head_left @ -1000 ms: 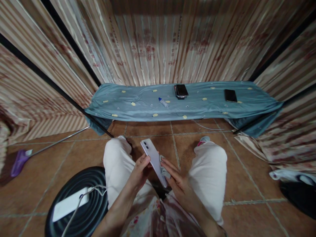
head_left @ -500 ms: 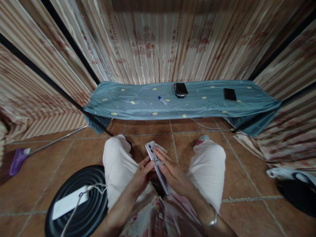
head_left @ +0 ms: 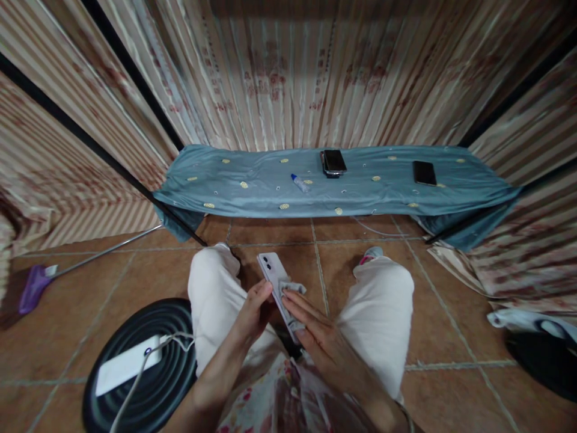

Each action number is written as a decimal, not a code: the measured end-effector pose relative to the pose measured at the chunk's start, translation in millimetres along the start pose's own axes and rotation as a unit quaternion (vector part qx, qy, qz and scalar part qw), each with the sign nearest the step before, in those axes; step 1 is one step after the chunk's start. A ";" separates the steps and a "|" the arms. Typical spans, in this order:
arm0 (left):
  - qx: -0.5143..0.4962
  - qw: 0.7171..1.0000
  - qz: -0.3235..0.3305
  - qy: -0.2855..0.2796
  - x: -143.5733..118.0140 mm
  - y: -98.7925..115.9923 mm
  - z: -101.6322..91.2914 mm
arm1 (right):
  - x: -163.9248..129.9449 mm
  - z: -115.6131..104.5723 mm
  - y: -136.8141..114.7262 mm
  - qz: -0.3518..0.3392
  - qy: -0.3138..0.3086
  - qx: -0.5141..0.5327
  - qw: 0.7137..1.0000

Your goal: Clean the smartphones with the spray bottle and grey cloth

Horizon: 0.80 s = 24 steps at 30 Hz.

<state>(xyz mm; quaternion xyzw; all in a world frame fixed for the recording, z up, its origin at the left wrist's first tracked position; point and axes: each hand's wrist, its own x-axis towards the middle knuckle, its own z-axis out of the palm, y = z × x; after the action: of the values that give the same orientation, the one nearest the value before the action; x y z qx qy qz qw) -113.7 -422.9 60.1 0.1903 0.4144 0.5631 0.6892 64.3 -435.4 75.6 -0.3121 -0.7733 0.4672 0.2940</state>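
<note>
Striped curtains, blue-draped bench (head_left: 252,189) — left hand (head_left: 252,313) gripping pale phone (head_left: 276,282), right hand (head_left: 315,328) pressing grey cloth (head_left: 291,288) on it.

Pale phone (head_left: 273,275) has a smooth, matt back; the small grey cloth (head_left: 291,288) on it is soft fabric. Bench (head_left: 252,192) is covered in satiny teal cloth with a slight sheen. Floor (head_left: 451,337) is semi-gloss terracotta tile. Curtains (head_left: 288,78) are shiny striped fabric. Stool (head_left: 135,337) is glossy black, ribbed.

Home room w/ striped curtains (head_left: 288,78), tiled floor (head_left: 451,313), cloth-covered low bench (head_left: 252,189) w/ phones (head_left: 334,162).
</note>
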 end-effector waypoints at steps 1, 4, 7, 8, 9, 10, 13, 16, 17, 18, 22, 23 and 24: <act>0.001 1.000 0.000 -0.003 -0.1 -0.8 0.8 | -0.1 0.3 2.5 0.002 0.008 -0.008 1.000; 0.004 1.000 -0.007 -0.009 -1.7 -4.1 4.3 | 6.1 1.4 14.4 0.005 0.053 -0.039 0.998; -0.003 1.000 -0.016 -0.019 -4.5 -7.4 7.9 | 17.7 1.1 26.1 -0.004 0.082 -0.043 0.996; -0.006 1.000 -0.020 -0.020 -5.3 -8.3 8.7 | 21.7 0.6 28.5 -0.003 0.085 -0.035 0.996; -0.008 0.999 -0.024 -0.020 -6.1 -9.0 9.4 | 25.5 0.1 30.0 0.001 0.087 -0.023 0.996; -0.008 0.999 -0.030 -0.019 -6.7 -9.7 9.9 | 29.0 -0.6 30.3 0.005 0.089 -0.008 0.996; -0.008 0.998 -0.048 -0.027 -7.9 -11.1 10.9 | 37.8 -3.2 25.1 0.006 0.094 0.038 0.995; -0.002 0.997 -0.057 -0.050 -8.7 -12.4 12.1 | 46.3 -7.8 13.6 -0.023 0.089 0.067 0.994; 0.003 0.996 -0.059 -0.060 -8.9 -12.8 12.6 | 49.4 -9.9 9.7 -0.035 0.083 0.067 0.994; 0.008 0.996 -0.062 -0.069 -9.2 -13.0 13.0 | 52.9 -12.0 6.4 -0.046 0.077 0.064 0.994; 0.023 0.995 -0.061 -0.071 -11.0 -10.7 14.4 | 66.9 -19.7 4.9 -0.070 0.073 0.045 0.994; 0.024 0.996 -0.057 -0.067 -11.6 -9.3 14.5 | 69.8 -20.8 7.5 -0.063 0.081 0.047 0.994; 0.025 0.996 -0.052 -0.065 -12.3 -7.6 14.4 | 72.0 -21.5 10.8 -0.052 0.091 0.049 0.993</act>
<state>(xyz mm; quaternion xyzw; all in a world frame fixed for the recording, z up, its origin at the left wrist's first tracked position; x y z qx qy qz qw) -97.9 -433.7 67.4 0.2219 0.3925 0.5023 0.7378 37.0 -365.3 86.0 -0.2975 -0.7346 0.4585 0.4020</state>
